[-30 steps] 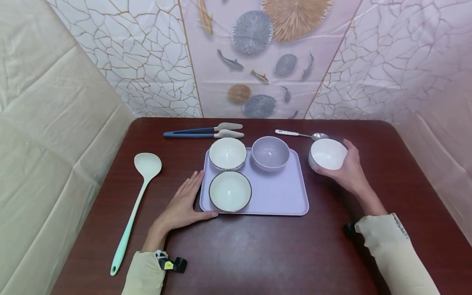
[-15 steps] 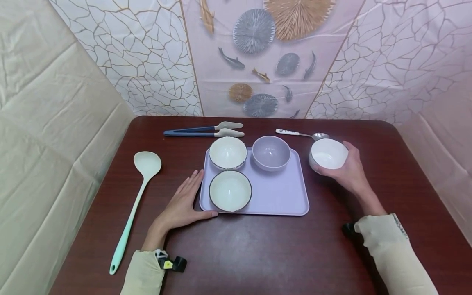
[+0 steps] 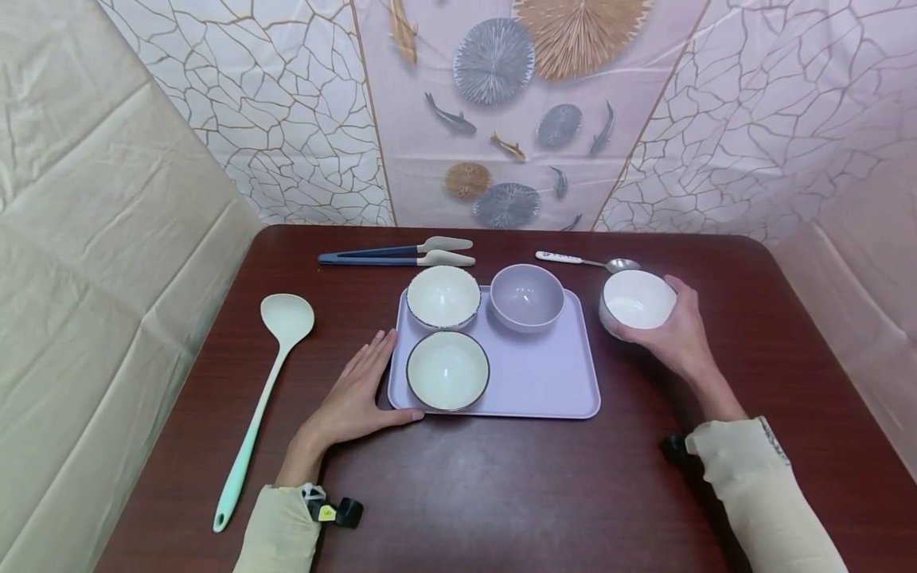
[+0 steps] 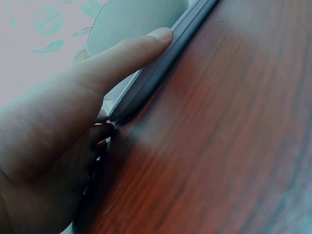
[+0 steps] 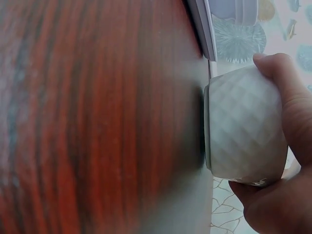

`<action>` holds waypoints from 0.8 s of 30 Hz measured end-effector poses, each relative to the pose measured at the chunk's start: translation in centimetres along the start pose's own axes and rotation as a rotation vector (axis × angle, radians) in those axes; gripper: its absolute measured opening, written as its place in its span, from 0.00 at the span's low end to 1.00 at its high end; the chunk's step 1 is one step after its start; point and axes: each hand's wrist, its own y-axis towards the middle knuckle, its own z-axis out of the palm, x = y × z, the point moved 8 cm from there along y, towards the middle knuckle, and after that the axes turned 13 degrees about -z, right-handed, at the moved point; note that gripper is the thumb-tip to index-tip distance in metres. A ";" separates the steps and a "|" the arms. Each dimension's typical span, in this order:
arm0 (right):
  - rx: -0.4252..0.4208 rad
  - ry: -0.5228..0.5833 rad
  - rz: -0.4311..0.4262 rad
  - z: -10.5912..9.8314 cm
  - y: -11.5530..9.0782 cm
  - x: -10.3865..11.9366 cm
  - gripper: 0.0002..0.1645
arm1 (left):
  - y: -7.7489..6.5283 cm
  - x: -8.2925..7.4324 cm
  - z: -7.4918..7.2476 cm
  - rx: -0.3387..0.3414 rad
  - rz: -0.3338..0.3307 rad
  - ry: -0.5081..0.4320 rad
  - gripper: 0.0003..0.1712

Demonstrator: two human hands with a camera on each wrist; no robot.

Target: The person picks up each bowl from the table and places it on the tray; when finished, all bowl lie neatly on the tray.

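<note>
My right hand grips a white bowl to the right of the tray, thumb on the near side and fingers round the far right. In the right wrist view this bowl shows a diamond-patterned outside and its base close over the table. My left hand lies with straight fingers along the left edge of the lilac tray, its thumb at the front left corner. On the tray stand a white bowl with a patterned rim, a lilac bowl and a dark-rimmed white bowl.
Blue-handled tongs lie behind the tray. A spoon with a white handle lies at the back right, its metal end close behind the held bowl. On the left is a long turner-like utensil with a mint handle. Fabric walls enclose the table.
</note>
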 end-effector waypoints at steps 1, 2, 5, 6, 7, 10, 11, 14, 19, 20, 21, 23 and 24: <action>-0.002 -0.001 -0.002 0.0 0.0 0.1 0.73 | 0.0 0.0 0.0 0.000 0.000 0.001 0.73; -0.003 -0.003 -0.005 -0.1 0.0 0.2 0.73 | 0.0 0.0 0.0 -0.001 0.000 0.002 0.73; -0.005 -0.001 -0.013 -0.2 -0.1 0.6 0.73 | 0.0 0.0 0.0 0.000 0.002 0.000 0.73; -0.004 0.002 -0.014 -0.3 -0.1 0.9 0.73 | 0.0 0.0 0.0 0.001 0.002 0.000 0.73; -0.003 0.005 -0.018 -0.4 -0.1 1.1 0.73 | 0.0 0.0 0.0 0.001 0.003 -0.003 0.73; 0.003 0.019 -0.033 -0.5 -0.3 2.2 0.73 | 0.0 0.0 -0.1 0.000 0.002 -0.007 0.73; 0.007 0.022 -0.039 -0.6 -0.4 2.7 0.73 | 0.0 0.0 -0.1 0.000 0.001 -0.007 0.73; 0.017 0.035 -0.066 -0.5 -0.9 4.2 0.73 | -0.1 0.0 -0.1 -0.002 0.004 -0.007 0.73; 0.046 0.071 -0.129 0.1 -2.0 7.2 0.72 | 0.0 0.0 0.0 0.001 0.010 -0.007 0.73; 0.055 0.080 -0.143 0.3 -2.3 7.8 0.73 | 0.0 0.0 0.0 0.000 0.010 -0.006 0.73; 0.064 0.090 -0.159 0.6 -2.6 8.4 0.73 | 0.0 0.0 0.0 -0.001 0.011 -0.006 0.73; 0.082 0.117 -0.187 1.3 -3.3 9.5 0.72 | 0.1 0.0 0.0 -0.003 0.013 -0.007 0.73; 0.093 0.131 -0.201 1.6 -3.6 10.0 0.72 | 0.1 0.0 0.0 -0.004 0.013 -0.006 0.73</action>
